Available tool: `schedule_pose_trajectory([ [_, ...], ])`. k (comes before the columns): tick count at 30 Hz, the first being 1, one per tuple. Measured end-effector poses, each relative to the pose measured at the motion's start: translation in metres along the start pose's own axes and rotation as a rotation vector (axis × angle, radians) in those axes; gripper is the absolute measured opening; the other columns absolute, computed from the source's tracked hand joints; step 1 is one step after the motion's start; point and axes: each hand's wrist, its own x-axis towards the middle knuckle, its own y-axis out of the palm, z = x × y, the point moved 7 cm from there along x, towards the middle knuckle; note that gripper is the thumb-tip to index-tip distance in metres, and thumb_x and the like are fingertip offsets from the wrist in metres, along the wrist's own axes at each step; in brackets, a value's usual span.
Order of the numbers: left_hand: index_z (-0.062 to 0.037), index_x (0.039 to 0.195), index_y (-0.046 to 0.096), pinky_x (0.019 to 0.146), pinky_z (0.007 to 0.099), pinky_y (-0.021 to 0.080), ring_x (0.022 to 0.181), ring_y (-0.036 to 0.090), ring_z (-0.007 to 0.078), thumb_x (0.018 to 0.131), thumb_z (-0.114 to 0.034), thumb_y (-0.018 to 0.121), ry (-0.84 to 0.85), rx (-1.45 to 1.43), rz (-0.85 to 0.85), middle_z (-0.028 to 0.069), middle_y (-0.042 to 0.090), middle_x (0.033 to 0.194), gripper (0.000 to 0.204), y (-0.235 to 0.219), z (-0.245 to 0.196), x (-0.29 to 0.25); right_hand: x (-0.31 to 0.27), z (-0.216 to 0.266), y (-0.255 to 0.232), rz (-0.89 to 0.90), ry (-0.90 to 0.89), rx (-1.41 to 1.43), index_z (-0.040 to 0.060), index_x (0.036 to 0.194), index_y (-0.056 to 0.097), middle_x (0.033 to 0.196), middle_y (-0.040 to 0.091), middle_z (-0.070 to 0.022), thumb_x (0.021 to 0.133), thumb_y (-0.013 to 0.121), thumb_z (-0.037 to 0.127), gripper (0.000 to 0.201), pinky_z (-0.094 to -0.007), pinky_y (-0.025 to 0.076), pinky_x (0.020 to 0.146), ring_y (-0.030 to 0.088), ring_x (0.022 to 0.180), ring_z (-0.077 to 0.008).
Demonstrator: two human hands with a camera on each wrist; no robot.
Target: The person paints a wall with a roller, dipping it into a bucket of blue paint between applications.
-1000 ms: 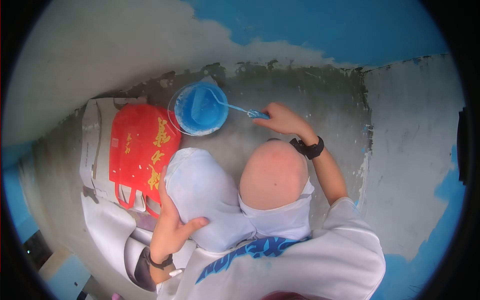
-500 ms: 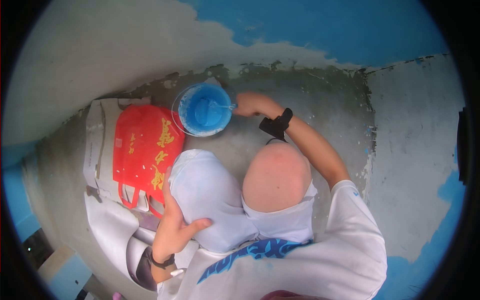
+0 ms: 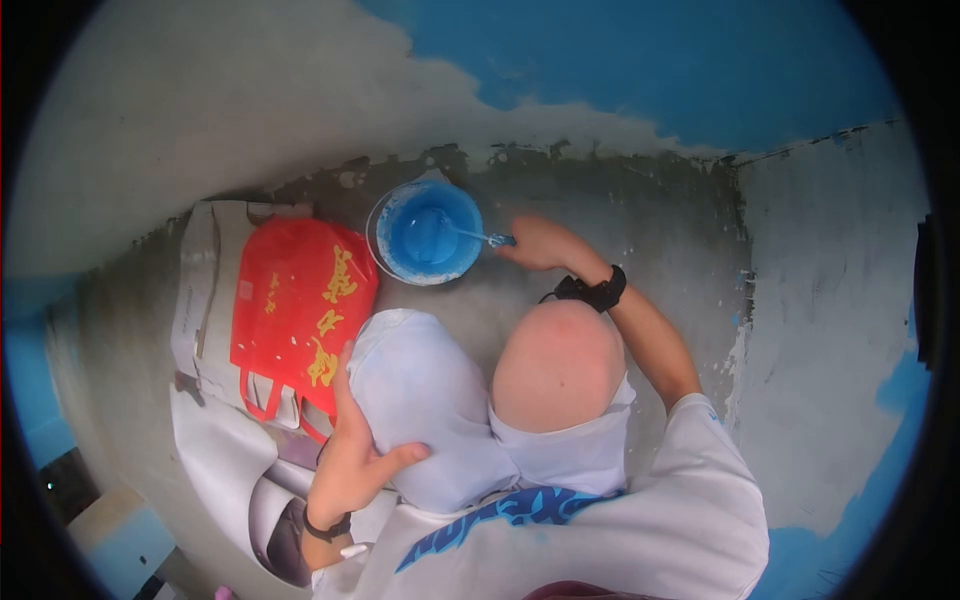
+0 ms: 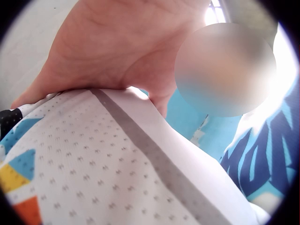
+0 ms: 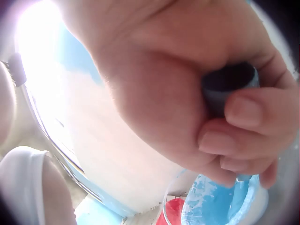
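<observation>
In the head view my right hand (image 3: 545, 243) grips the blue handle (image 3: 504, 240) of a paint roller, whose roller head (image 3: 432, 236) lies inside the paint bucket (image 3: 462, 272). Blue paint coats the bucket's inside. The right wrist view shows my fingers (image 5: 243, 112) curled round the dark handle end (image 5: 229, 82), with the bucket (image 5: 206, 199) beyond. My left hand (image 3: 350, 462) rests on the white cloth over my left knee (image 3: 415, 400), fingers extended and thumb apart. Seen from the left wrist, the palm (image 4: 126, 47) lies against the dotted white fabric (image 4: 93, 159).
A red bag (image 3: 290, 310) with yellow characters lies on flattened cardboard (image 3: 200, 290) left of the bucket. Behind the bucket rises a wall (image 3: 620, 60) partly painted blue. Another partly blue wall (image 3: 820, 300) stands at the right.
My right hand first moved left to the bucket's rim, then back right with the roller's handle. The roller head stays in the bucket. My left hand remains on the knee.
</observation>
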Motion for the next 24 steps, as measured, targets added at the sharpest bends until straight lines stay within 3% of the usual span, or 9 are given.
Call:
schedule_pose_trajectory([
  [4, 0.0017, 0.160, -0.004, 0.120, 0.0422, 0.030, 0.144, 0.040, 0.0368, 0.079, -0.025, 0.086, 0.005, -0.042, 0.003, 0.0285, 0.034, 0.156, 0.124, 0.001, 0.005, 0.002, -0.057, 0.005, -0.008, -0.171, 0.040, 0.018, -0.0065, 0.087, 0.070, 0.082, 0.068, -0.0290, 0.096, 0.064, 0.035, 0.043, -0.0521, 0.053, 0.071, 0.066, 0.077, -0.0468],
  [8, 0.0015, 0.160, -0.004, 0.120, 0.0422, 0.030, 0.144, 0.039, 0.0365, 0.079, -0.025, 0.086, 0.026, -0.008, 0.007, 0.0284, 0.034, 0.155, 0.125, -0.001, 0.004, 0.006, -0.060, -0.034, 0.040, -0.295, -0.041, 0.180, -0.0051, 0.093, 0.066, 0.078, 0.066, -0.0298, 0.094, 0.066, 0.028, 0.033, -0.0535, 0.051, 0.071, 0.066, 0.076, -0.0473],
  [10, 0.0013, 0.160, -0.005, 0.120, 0.0422, 0.030, 0.145, 0.039, 0.0365, 0.078, -0.025, 0.086, 0.032, 0.008, 0.014, 0.0283, 0.034, 0.156, 0.125, -0.001, 0.001, 0.008, -0.049, -0.062, 0.070, -0.321, -0.013, 0.261, -0.0012, 0.097, 0.067, 0.076, 0.066, -0.0242, 0.092, 0.067, 0.022, 0.024, -0.0500, 0.050, 0.069, 0.063, 0.069, -0.0431],
  [19, 0.0022, 0.160, -0.006, 0.121, 0.0419, 0.027, 0.147, 0.036, 0.0354, 0.079, -0.028, 0.087, 0.010, -0.028, 0.008, 0.0273, 0.032, 0.157, 0.127, -0.001, 0.004, 0.005, -0.043, -0.061, 0.082, -0.442, 0.054, 0.507, -0.0019, 0.094, 0.067, 0.072, 0.062, -0.0246, 0.092, 0.067, 0.020, 0.022, -0.0463, 0.047, 0.065, 0.057, 0.063, -0.0385],
  [24, 0.0027, 0.160, -0.006, 0.122, 0.0415, 0.026, 0.147, 0.034, 0.0346, 0.081, -0.030, 0.086, 0.010, -0.024, 0.022, 0.0269, 0.030, 0.159, 0.126, 0.000, 0.001, 0.007, -0.029, -0.067, 0.091, -0.392, 0.043, 0.438, -0.0025, 0.088, 0.068, 0.073, 0.063, -0.0239, 0.093, 0.067, 0.022, 0.025, -0.0455, 0.047, 0.066, 0.056, 0.063, -0.0382],
])
